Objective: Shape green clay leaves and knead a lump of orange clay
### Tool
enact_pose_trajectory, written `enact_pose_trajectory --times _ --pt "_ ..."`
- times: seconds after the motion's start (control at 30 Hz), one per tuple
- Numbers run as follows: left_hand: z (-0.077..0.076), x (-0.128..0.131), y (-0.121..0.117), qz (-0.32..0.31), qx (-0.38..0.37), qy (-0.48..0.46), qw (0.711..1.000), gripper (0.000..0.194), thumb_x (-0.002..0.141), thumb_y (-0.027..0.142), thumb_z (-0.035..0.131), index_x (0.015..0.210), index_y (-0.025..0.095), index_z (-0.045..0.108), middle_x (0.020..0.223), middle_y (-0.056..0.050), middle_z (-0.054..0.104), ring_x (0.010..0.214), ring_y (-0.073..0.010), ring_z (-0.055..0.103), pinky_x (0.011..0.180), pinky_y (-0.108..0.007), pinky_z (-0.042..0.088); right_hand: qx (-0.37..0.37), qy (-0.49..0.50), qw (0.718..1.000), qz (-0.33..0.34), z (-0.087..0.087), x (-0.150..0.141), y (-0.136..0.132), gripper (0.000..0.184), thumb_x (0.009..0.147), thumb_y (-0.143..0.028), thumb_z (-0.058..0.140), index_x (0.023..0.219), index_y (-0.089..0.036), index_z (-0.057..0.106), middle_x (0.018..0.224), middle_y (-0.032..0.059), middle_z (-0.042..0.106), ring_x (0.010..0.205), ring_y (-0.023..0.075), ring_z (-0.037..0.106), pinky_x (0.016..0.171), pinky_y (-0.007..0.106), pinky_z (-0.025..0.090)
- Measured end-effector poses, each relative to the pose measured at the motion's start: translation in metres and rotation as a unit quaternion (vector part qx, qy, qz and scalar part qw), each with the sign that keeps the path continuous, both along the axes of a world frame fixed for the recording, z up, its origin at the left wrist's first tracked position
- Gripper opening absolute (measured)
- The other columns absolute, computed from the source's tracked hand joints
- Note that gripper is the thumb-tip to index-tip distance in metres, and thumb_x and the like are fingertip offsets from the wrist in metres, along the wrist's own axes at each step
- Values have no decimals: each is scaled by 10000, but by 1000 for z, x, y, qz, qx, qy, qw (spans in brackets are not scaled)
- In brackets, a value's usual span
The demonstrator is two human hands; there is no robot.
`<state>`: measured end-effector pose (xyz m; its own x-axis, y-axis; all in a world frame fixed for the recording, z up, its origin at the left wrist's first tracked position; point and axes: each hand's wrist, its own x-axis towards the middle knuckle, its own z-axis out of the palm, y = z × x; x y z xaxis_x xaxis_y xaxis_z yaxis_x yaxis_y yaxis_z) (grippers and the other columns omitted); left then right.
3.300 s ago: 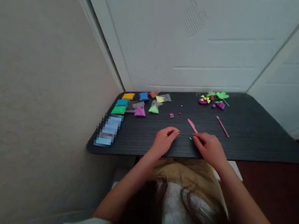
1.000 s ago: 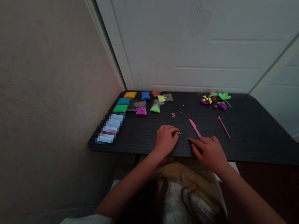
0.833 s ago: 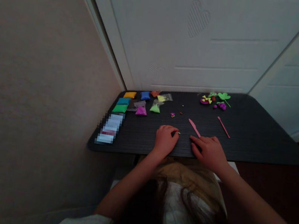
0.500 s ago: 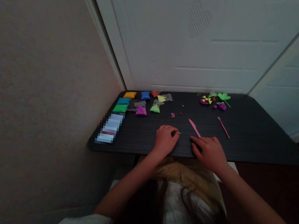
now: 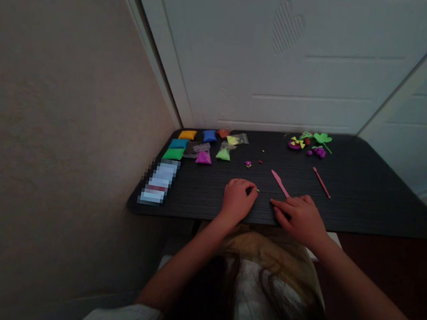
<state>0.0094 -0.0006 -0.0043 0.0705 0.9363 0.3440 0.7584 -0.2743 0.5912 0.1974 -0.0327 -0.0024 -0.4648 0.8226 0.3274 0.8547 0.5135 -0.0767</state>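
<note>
My left hand (image 5: pixel 238 200) rests on the black table (image 5: pixel 358 198) near its front edge, fingers curled in, with a tiny green clay bit (image 5: pixel 257 190) at the fingertips. My right hand (image 5: pixel 301 216) lies beside it to the right, fingers pressed down flat on the tabletop; whatever is under them is hidden. A pink clay knife (image 5: pixel 279 183) lies just beyond my right hand's fingertips.
Several coloured clay bags (image 5: pixel 193 147) lie at the table's back left, a blurred booklet (image 5: pixel 159 182) at the left edge. A second pink stick tool (image 5: pixel 321 182) lies to the right. Finished clay figures (image 5: pixel 308 142) sit at the back. A small purple clay piece (image 5: pixel 248 163) lies mid-table. White panelled doors stand behind.
Over three seconds my left hand's fingers curled in tighter and my right hand slid slightly left and flattened on the table. In the last second both hands stayed nearly still.
</note>
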Motion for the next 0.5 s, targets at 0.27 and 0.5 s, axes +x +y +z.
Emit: enact_pose_trajectory --times 0.27,0.5 --pt "0 -1 0 -3 10 7 1000 168 793 254 491 792 198 650 868 -28 672 888 -183 547 835 -320 387 -3 -6 1000 5 2 0 -1 328 865 -332 400 1103 -229 600 823 51 658 777 180 557 757 341 254" --pt "0 -1 0 -1 8 6 1000 169 796 260 493 787 199 650 872 -25 675 884 -179 551 837 -316 387 0 1 1000 -27 1 -1 0 342 865 -334 398 1113 -199 591 882 64 662 784 180 561 759 344 255"
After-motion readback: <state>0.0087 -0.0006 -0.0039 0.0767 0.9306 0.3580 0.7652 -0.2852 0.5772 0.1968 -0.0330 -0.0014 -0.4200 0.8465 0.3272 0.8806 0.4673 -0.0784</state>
